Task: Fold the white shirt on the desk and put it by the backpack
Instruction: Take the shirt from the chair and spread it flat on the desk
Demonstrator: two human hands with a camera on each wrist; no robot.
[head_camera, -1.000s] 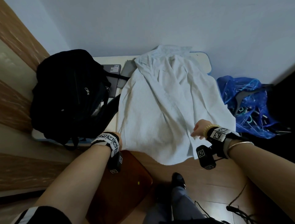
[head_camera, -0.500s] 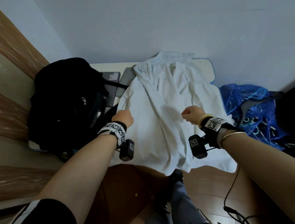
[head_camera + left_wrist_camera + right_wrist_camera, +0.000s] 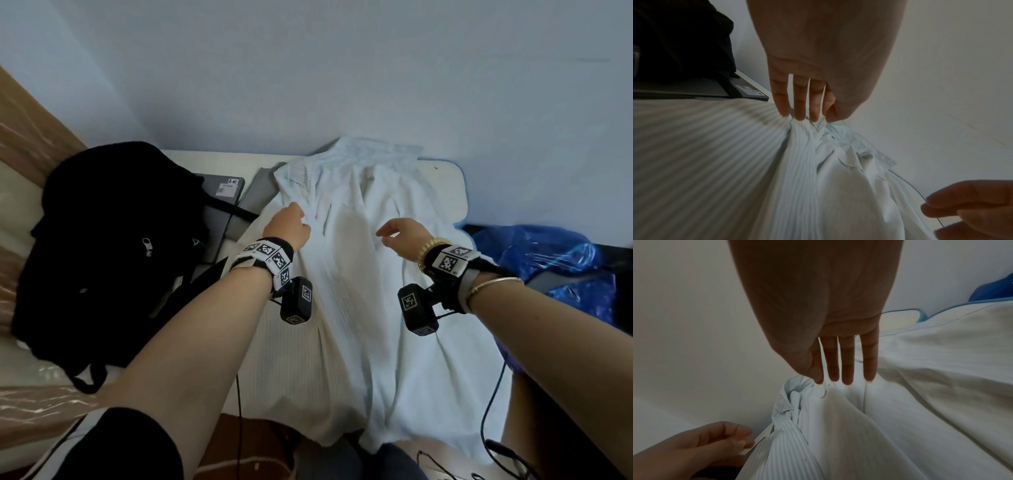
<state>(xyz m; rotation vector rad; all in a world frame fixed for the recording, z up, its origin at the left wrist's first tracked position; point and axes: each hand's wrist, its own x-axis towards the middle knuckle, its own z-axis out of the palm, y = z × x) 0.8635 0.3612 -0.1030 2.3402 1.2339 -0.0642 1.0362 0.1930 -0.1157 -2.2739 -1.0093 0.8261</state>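
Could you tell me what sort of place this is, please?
Probably a bedroom or dorm study corner: a desk against a plain wall, with a black backpack, a grey laptop and a white shirt spread on it.

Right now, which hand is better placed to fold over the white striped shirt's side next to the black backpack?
Left, probably. The left hand pinches the white striped shirt on the side beside the black backpack; the right hand is over its far half.

A grey laptop (image 3: 217,233) lies far left; a crumpled blue plastic bag (image 3: 548,253) sits right, wooden panel (image 3: 20,144) left.
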